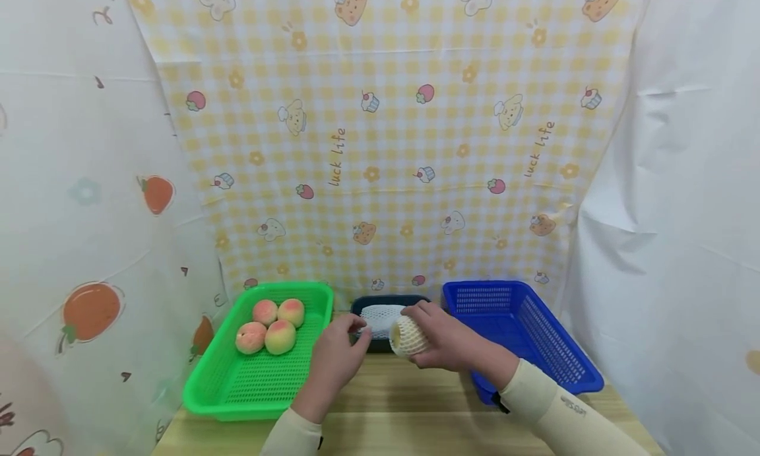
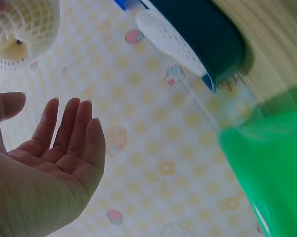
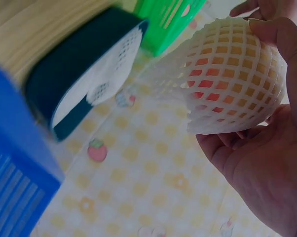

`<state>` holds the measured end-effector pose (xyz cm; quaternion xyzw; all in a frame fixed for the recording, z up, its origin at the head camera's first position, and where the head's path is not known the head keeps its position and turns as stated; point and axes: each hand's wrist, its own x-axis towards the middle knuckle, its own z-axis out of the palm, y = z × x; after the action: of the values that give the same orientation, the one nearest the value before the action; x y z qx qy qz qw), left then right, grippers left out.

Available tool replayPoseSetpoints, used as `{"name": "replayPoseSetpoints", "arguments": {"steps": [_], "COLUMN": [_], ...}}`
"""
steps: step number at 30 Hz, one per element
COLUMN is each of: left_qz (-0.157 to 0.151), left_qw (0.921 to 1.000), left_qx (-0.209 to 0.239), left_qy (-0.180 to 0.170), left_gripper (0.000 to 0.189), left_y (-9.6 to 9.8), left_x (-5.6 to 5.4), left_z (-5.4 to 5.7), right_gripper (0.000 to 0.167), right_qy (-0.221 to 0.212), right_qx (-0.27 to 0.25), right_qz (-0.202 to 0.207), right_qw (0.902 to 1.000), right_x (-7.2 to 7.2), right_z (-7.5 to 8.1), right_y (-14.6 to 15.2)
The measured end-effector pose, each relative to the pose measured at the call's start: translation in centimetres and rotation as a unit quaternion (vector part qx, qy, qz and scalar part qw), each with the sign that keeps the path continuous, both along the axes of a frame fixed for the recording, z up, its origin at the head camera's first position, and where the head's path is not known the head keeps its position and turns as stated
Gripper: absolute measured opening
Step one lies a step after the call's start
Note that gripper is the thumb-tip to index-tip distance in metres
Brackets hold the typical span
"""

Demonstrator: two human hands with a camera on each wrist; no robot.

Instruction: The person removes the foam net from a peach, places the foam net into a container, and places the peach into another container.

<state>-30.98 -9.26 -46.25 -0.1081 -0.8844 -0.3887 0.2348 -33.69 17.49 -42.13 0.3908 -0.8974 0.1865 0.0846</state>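
My right hand [image 1: 445, 337] grips a peach in a white foam net sleeve [image 3: 232, 79], thumb on one side and fingers under the other. Red and yellow skin shows through the mesh in the right wrist view, and the net's loose end hangs past the fruit. Just to the left, my left hand [image 1: 338, 354] is held up with fingers apart and slightly bent, nothing in it. Its palm [image 2: 45, 182] faces the camera in the left wrist view. Behind both hands is a dark box [image 3: 89, 54] with white foam nets [image 1: 381, 314] inside.
At left stands a green basket [image 1: 237, 410] with several bare peaches [image 1: 280, 337] near its back. A blue basket [image 1: 570, 347] is on the right, partly behind my right forearm. The wooden table [image 1: 410, 396] ends at a checked cloth backdrop [image 1: 392, 146].
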Motion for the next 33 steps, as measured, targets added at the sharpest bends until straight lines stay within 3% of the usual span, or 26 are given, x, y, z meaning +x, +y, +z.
{"name": "replayPoseSetpoints", "arguments": {"steps": [11,24,33], "left_qz": [0.008,0.001,0.001], "left_qw": [0.9998,0.9999,0.9997], "left_qx": [0.014,0.008,0.003], "left_qy": [-0.01,-0.014,-0.025], "left_gripper": [0.01,0.01,0.009], "left_y": [-1.4,-1.8,-2.2], "left_x": [0.1,-0.6,-0.6], "left_z": [0.5,-0.1,-0.4], "right_gripper": [0.082,0.079,0.076], "right_qy": [-0.014,-0.04,-0.06], "right_qx": [0.014,0.043,0.048], "right_qz": [0.009,-0.037,-0.035], "right_qw": [0.9998,0.9976,0.9964], "right_x": [0.0,-1.8,-1.7], "right_z": [-0.5,-6.8,-9.1], "right_y": [-2.1,-3.5,-4.3]}}
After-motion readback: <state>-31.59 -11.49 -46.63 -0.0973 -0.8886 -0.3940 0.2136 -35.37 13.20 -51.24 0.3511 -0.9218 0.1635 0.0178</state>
